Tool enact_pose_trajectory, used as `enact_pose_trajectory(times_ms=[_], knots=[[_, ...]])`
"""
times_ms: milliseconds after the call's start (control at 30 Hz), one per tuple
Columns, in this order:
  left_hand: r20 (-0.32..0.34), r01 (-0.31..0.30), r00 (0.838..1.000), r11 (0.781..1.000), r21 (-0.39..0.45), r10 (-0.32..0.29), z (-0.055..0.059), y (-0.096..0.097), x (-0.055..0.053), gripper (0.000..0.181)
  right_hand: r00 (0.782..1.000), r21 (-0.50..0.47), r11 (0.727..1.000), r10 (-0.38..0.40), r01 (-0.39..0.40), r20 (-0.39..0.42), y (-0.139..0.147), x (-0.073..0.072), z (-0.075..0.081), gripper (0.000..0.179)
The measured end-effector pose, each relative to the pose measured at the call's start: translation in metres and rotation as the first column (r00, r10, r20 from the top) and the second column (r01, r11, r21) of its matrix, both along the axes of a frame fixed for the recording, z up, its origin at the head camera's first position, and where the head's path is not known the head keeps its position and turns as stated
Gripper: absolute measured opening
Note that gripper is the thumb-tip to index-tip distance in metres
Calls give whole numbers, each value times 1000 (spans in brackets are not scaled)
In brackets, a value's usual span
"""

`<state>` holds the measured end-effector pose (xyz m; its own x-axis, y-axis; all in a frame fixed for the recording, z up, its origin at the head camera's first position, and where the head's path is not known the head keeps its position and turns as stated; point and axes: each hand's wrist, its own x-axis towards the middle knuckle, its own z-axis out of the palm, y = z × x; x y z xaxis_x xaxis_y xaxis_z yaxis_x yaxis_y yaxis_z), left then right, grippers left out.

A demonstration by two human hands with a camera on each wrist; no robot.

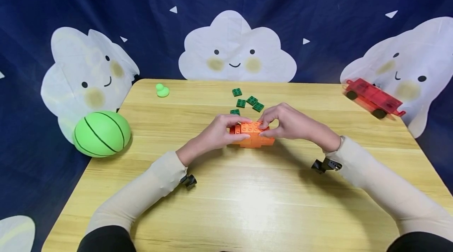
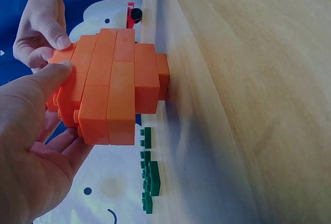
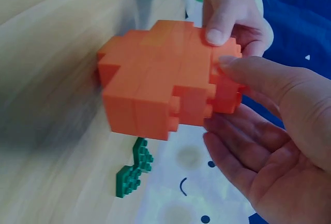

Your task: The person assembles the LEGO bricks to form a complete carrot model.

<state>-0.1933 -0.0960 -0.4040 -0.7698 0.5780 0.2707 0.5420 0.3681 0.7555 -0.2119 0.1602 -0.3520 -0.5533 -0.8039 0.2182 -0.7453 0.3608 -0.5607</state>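
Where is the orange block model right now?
In the head view, the orange block model is just right of centre, held between the left hand and right hand, nearer the camera than the green bricks.

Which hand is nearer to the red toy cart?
Right. The right hand grips the right side of the orange blocks, with the red toy cart farther off to its right; the left hand grips their left side, farther from the cart.

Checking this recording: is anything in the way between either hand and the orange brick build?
Nothing visible is. The left hand and right hand both hold the orange brick build directly; the green bricks lie beyond it on the table.
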Motion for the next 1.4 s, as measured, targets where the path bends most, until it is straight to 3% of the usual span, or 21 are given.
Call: enact_pose_trajectory(times_ms=[233,467,633,700,767,833,867,933,1033,1167,1400], knots=[[3,-6,1000,1000,-9,7,-2,1,-1,39,999,28,1000,-4,3,36,-1,-1,0,16],[1,-9,1000,1000,6,9,-1,1,-1,39,981,-50,998,-31,42,191,1,-2,-8,15],[-10,2,1000,1000,4,-2,-1,0,-1,40,973,-63,998,-12,27,232,5,-4,-13,9],[-36,17,999,1000,-9,-17,-1,0,-1,40,958,-48,999,37,-24,284,10,-9,-13,9],[-66,33,997,999,-26,-35,-1,0,-1,40,926,-51,996,89,-76,367,16,-19,-12,13],[-91,42,995,998,-46,-46,-1,0,-1,40,893,-55,996,81,-63,442,21,-34,-12,16],[-97,44,994,998,-50,-49,0,0,-1,39,892,-51,998,57,-38,449,24,-42,-13,16],[-105,44,993,997,-59,-50,1,0,-1,39,918,-23,999,-34,47,395,26,-57,-17,14],[-108,42,993,997,-67,-50,1,0,-1,39,951,68,977,-211,201,226,24,-75,-30,10],[-104,44,993,997,-67,-50,1,0,-1,39,934,177,930,-342,322,97,14,-88,-53,16],[-86,36,995,997,-63,-41,1,0,0,39,912,219,891,-410,397,16,-8,-94,-66,26]])
